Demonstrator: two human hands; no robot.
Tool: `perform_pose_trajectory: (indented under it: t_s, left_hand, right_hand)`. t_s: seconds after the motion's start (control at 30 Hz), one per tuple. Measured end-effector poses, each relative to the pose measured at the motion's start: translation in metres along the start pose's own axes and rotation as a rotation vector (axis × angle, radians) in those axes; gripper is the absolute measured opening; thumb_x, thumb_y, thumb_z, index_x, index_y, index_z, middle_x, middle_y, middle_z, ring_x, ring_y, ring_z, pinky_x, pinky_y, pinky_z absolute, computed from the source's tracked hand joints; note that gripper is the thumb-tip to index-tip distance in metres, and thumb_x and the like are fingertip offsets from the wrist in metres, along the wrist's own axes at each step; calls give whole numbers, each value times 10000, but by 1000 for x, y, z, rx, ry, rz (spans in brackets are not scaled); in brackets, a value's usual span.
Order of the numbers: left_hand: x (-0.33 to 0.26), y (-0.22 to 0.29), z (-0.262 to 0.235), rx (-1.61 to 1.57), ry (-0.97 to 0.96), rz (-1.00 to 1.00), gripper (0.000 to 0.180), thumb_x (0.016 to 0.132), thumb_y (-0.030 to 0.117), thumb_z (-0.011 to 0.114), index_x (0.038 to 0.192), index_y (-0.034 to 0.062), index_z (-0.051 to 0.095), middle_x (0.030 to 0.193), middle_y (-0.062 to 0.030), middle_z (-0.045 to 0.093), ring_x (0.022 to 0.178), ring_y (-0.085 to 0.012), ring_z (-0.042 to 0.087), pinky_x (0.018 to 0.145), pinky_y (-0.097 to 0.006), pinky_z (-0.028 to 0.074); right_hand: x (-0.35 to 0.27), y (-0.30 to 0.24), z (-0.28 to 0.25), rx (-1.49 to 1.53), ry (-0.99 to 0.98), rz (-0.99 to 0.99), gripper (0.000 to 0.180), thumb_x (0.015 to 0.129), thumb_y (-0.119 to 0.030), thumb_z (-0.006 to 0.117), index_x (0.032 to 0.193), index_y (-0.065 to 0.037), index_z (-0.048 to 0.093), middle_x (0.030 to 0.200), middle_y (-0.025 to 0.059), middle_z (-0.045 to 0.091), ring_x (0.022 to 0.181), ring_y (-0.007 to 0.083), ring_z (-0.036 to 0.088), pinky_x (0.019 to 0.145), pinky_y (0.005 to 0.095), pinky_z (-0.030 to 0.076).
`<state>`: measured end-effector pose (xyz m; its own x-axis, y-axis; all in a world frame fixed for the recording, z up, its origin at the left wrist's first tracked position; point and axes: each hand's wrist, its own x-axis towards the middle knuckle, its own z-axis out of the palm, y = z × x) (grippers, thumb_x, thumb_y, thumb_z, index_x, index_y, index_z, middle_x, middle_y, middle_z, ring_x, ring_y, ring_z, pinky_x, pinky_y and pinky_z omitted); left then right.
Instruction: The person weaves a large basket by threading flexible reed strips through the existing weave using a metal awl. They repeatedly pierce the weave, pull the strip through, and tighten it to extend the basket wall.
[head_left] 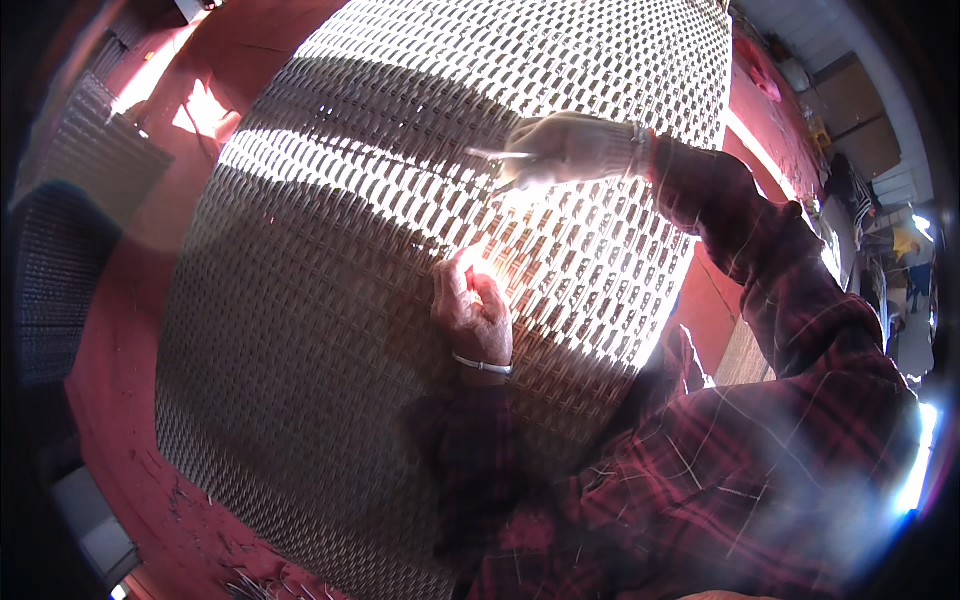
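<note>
Fingers point(457, 278) on wicker point(290, 290), red surface point(112, 345) around

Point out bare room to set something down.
Free: the shaded woven panel left of the left hand; a red strip between panel and dark woven piece. Crowded: around both hands, the right hand gripping a thin tool; lower left, scraps.

A large woven panel point(300, 350) bulges above a red floor point(120, 350), bright sunlight striping its far part, shade covering much of the near part. A person in a dark red plaid shirt point(760, 450) works over it. The bare left hand point(474, 305), a pale band point(482, 365) around its wrist, lies over the panel's middle, fingers curled. The gloved right hand point(560, 150), nearer the panel's right edge, grips a slim, blurred tool point(508, 155). Thin scraps point(262, 586) litter the floor along the panel's near-left edge.
</note>
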<state>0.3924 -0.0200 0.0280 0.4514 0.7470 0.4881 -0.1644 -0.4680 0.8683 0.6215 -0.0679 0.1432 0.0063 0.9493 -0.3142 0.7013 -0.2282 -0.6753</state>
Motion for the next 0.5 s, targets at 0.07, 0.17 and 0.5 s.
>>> perform_pose_trajectory:
  t_s: [0.07,0.17,0.5]
  left_hand:
    - [-1,1,0,-14,1,7,170,863,-59,491,1005,-3,567,844,-81,587,690,-148,581,606,-280,487]
    - [-2,3,0,-49,-32,-109,227,840,-44,504,1047,10,580,836,-125,571,729,-269,593,647,-358,494]
    - [-2,-2,9,0,-55,-45,259,795,-110,525,1019,2,589,807,-70,560,713,-180,551,632,-309,475]
  right_hand:
    - [1,5,-7,258,-61,6,113,907,-141,618,921,-41,668,786,25,648,744,96,600,725,287,523]
    - [4,4,3,126,65,-26,167,921,-203,611,865,-61,679,773,13,650,704,110,607,681,290,510]
    - [18,-52,44,-485,536,-106,215,899,-224,596,686,-196,609,514,-61,515,414,46,448,382,253,331]
